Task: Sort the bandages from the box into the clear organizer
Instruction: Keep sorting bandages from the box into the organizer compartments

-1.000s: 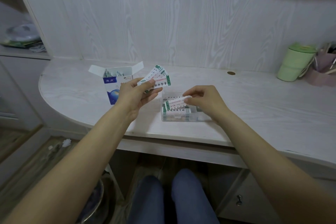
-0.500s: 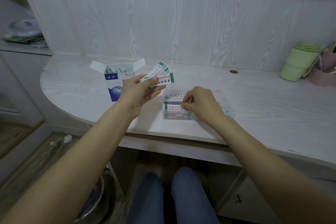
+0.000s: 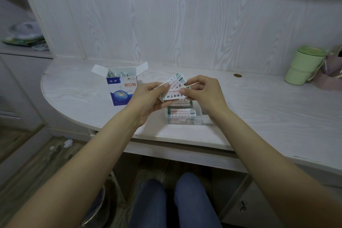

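Bandages (image 3: 173, 89) fan between both hands above the clear organizer (image 3: 182, 116): left hand (image 3: 148, 98) grips them, right hand (image 3: 203, 94) pinches one.

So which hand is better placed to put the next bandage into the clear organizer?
Probably the right hand. It pinches one bandage from the stack, directly above the clear organizer. The left hand is busy holding the remaining stack.
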Action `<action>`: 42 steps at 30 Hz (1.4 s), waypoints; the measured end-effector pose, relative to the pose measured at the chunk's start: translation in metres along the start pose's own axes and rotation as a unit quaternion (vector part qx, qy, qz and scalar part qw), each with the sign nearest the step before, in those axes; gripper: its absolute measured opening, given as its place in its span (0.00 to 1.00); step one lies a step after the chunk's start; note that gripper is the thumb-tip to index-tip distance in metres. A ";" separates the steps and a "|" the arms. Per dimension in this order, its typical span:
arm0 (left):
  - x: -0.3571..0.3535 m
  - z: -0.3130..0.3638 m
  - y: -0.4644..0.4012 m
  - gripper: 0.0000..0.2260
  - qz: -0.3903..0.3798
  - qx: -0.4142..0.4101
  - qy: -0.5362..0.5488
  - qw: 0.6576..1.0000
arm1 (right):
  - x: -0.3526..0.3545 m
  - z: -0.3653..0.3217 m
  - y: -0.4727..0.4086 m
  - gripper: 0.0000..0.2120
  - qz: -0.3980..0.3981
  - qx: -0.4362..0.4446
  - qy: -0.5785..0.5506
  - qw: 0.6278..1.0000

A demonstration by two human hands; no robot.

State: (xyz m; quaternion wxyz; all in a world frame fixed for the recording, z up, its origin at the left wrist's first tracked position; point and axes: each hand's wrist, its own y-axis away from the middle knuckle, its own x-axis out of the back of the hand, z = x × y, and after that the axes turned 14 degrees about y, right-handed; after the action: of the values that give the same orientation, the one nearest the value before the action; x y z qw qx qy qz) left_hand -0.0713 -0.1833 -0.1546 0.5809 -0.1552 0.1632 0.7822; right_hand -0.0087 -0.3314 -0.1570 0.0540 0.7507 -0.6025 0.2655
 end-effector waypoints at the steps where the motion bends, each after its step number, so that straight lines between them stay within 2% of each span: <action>1: 0.000 0.000 -0.001 0.04 0.010 -0.011 -0.015 1.000 | 0.000 0.000 0.000 0.09 0.004 0.000 0.005 1.000; 5: 0.000 0.004 -0.002 0.02 0.024 -0.047 -0.081 0.995 | 0.001 0.000 0.000 0.13 0.021 0.013 0.032 0.999; 10: 0.000 0.008 -0.003 0.05 0.052 -0.066 -0.078 0.993 | 0.004 0.001 0.002 0.17 0.021 0.024 0.037 0.999; 13: 0.002 0.009 -0.004 0.06 0.057 -0.072 -0.095 0.991 | 0.008 0.001 0.002 0.16 0.020 0.045 0.028 0.998; 19: 0.000 0.007 -0.003 0.06 0.008 -0.063 -0.184 0.981 | 0.007 0.002 0.000 0.12 0.004 0.055 0.024 0.998; 24: -0.001 0.002 -0.004 0.01 -0.007 -0.054 -0.161 0.985 | 0.002 0.004 0.000 0.08 0.015 0.022 0.010 1.000; 29: -0.001 -0.001 -0.006 0.02 0.009 -0.069 -0.144 0.987 | 0.000 0.006 0.000 0.08 0.013 0.012 -0.015 1.000; 36: -0.004 0.001 -0.007 0.07 0.026 -0.047 -0.114 0.992 | -0.001 0.007 0.000 0.06 0.016 0.001 -0.040 0.999; 42: -0.003 -0.003 -0.007 0.03 0.023 -0.048 -0.086 0.995 | -0.004 0.007 0.001 0.07 0.013 -0.003 -0.055 0.998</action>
State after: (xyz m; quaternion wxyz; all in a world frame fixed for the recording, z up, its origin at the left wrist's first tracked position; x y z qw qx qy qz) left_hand -0.0640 -0.1853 -0.1566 0.5667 -0.1117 0.0785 0.8125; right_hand -0.0081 -0.3313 -0.1649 0.0199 0.7557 -0.6155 0.2228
